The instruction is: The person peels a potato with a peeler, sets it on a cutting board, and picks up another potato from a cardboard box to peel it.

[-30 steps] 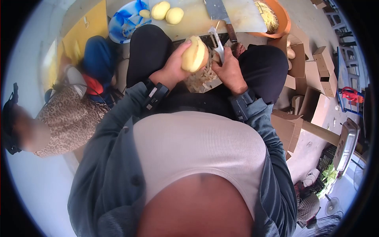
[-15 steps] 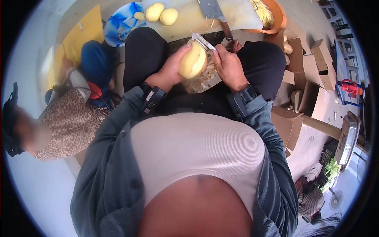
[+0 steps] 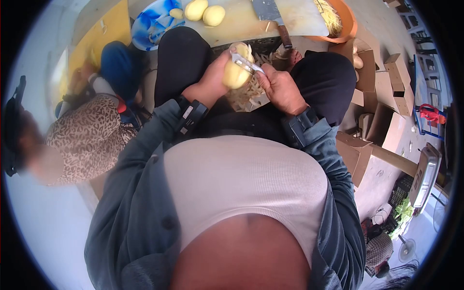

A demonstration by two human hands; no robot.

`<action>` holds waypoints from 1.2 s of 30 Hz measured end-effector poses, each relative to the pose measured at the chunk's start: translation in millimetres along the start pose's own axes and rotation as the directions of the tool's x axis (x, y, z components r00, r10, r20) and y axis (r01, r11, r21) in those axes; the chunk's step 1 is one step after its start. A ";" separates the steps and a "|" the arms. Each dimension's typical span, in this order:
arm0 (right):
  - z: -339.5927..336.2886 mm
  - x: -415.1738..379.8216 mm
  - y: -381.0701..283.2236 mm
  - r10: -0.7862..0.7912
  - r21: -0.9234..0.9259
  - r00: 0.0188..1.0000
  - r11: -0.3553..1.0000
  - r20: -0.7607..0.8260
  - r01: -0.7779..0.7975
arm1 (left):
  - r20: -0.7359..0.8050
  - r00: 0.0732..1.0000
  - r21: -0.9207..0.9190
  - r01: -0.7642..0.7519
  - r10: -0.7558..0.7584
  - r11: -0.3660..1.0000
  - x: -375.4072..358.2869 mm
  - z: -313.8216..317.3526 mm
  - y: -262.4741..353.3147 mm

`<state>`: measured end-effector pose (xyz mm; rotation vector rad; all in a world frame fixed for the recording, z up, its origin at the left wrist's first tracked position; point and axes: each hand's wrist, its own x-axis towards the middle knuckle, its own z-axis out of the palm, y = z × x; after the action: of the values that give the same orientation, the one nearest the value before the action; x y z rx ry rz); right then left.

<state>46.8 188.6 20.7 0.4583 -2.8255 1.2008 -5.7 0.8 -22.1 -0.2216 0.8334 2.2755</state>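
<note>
My left hand (image 3: pixel 212 75) is closed round a potato (image 3: pixel 236 77), mostly peeled and pale yellow. A vegetable peeler (image 3: pixel 245 63) lies across the potato's face, its handle gripped by my right hand (image 3: pixel 282 89). A strip of peel stands up at the potato's upper right edge. Under my hands, between my knees, a heap of peelings (image 3: pixel 241 99) fills a dark container. Peeled potatoes (image 3: pixel 213 16) rest on the cutting board (image 3: pixel 237 30) beyond, with a cleaver (image 3: pixel 268 12) at their right, its wooden handle over the board's near edge.
A blue and white basin (image 3: pixel 153 24) stands left of the board. At its right is an orange bowl (image 3: pixel 349 29) of yellow shreds (image 3: pixel 330 19). Cardboard boxes (image 3: pixel 355 154), one holding potatoes (image 3: pixel 357 60), crowd my right side. Another person in a leopard-print top (image 3: pixel 84 137) sits at my left.
The peeler has moved from the potato's upper right edge down across its face, and a peel strip now sticks up. The view has shifted slightly.
</note>
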 end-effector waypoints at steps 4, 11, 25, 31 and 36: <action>8.6 -6.2 -3.2 -0.052 -0.107 0.994 0.992 0.099 0.063 | -0.171 0.985 -0.107 -0.016 -0.003 0.994 11.3 0.3 -1.0; 6.9 -6.6 -2.5 -0.050 0.045 0.990 0.998 0.135 0.045 | -0.337 0.942 -0.173 -0.067 0.005 0.983 10.1 9.6 5.2; 2.5 -2.4 8.7 0.288 0.761 0.956 0.609 0.052 -0.225 | -0.294 0.955 -0.209 -0.025 -0.038 0.978 2.4 16.5 14.0; 16.9 8.7 3.1 0.294 0.559 0.948 0.809 -0.119 -0.181 | -0.221 0.975 -0.084 -0.009 -0.010 0.996 0.4 15.4 8.1; 19.9 10.1 3.9 0.237 0.377 0.967 0.907 -0.090 -0.187 | -0.087 0.991 0.057 -0.100 0.105 0.993 2.4 13.6 -2.1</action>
<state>37.7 174.4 5.6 0.0699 -2.5902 1.7415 -5.2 11.8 -13.5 -0.2638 0.9707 2.3503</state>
